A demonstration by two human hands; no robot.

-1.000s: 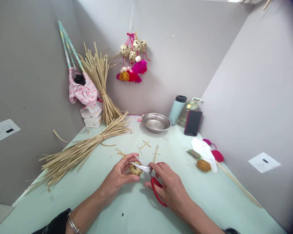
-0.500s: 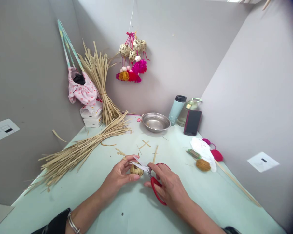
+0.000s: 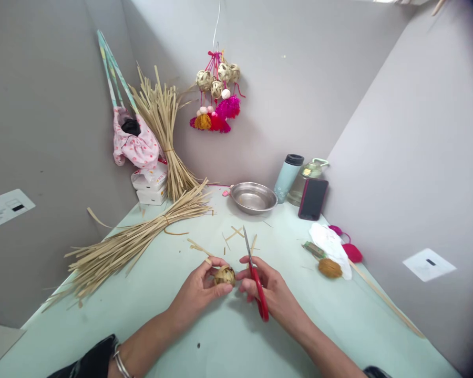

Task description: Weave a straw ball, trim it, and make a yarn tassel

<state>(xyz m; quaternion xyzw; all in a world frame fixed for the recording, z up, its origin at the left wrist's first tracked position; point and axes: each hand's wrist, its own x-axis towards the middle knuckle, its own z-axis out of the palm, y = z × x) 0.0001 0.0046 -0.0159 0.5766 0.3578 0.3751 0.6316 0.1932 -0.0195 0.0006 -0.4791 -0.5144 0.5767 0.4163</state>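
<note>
A small woven ball of pale straw strips (image 3: pixel 224 275) sits in my left hand (image 3: pixel 199 286), between the thumb and curled fingers. Close to its right side is my right hand (image 3: pixel 271 286), which holds red-handled scissors (image 3: pixel 260 294). Their blades are together and point up, away from me. The right fingertips are near the ball; I cannot tell whether they touch it. Short cut strips (image 3: pixel 236 231) lie on the table just beyond my hands.
A bundle of straw strips (image 3: pixel 142 239) lies left, another bundle (image 3: pixel 163 126) leans on the wall. A metal bowl (image 3: pixel 254 198), a blue tumbler (image 3: pixel 287 178) and a phone (image 3: pixel 312 199) stand at the back. Yarn (image 3: pixel 330 268) lies right. Tasselled woven balls (image 3: pixel 216 89) hang above.
The scissors have left the ball, their blades have closed, and they have turned from pointing left to pointing up. A small cut piece now lies on the table beyond the ball.
</note>
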